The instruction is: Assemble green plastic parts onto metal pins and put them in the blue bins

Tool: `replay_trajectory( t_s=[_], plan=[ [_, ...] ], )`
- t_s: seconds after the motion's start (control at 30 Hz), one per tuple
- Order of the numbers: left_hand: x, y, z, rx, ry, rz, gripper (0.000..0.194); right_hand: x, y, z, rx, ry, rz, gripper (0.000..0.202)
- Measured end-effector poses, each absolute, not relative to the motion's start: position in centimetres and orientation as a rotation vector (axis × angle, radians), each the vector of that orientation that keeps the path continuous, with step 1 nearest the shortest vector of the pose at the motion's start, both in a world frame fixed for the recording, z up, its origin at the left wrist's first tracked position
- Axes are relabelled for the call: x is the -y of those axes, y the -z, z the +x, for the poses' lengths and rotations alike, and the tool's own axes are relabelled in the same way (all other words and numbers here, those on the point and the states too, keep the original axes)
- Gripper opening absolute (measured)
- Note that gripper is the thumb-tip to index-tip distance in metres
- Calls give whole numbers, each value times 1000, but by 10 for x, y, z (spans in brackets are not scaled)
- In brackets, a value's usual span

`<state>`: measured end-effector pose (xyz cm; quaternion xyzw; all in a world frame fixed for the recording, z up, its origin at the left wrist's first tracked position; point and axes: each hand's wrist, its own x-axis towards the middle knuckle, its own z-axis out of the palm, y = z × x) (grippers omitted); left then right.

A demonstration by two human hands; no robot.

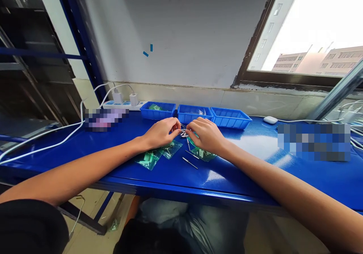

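Pale wall (181, 38) is rising beyond both hands, with a window (312, 27) opening to their far right. A glossy blue table (170, 174) is supporting the work beneath them. Beyond and left of the left hand (163, 132), a white power strip (126, 105) is lying against the wall. Three blue bins (155, 114) are standing in a row just beyond the hands. Left hand and right hand (208, 134) are facing each other, fingers curled, thumbs close to the fingertips; whether either is gripping anything, one cannot tell. Green packets (149, 159) are lying near each hand. Metal pins (183, 133) are lying loose between the fingertips, with a few resting nearer the table's front edge.

Judging by posture, the operator is picking through the pins; the next move is probably calling for a fine pinch on one pin.

Markings on the strip are appearing too small to read; pixelated patches (314, 142) outside both hands are concealing any lettering.
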<state>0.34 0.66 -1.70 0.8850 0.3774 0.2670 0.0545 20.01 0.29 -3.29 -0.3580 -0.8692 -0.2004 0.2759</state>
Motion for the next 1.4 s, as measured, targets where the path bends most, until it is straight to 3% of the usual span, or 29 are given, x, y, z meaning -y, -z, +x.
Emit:
replay_trajectory(
  t_s=[1.4],
  plan=[
    [-10, 18, 4, -1095, -902, 2733, 14, -4, 34, 200, 2286, 537, -890, 17]
  ],
)
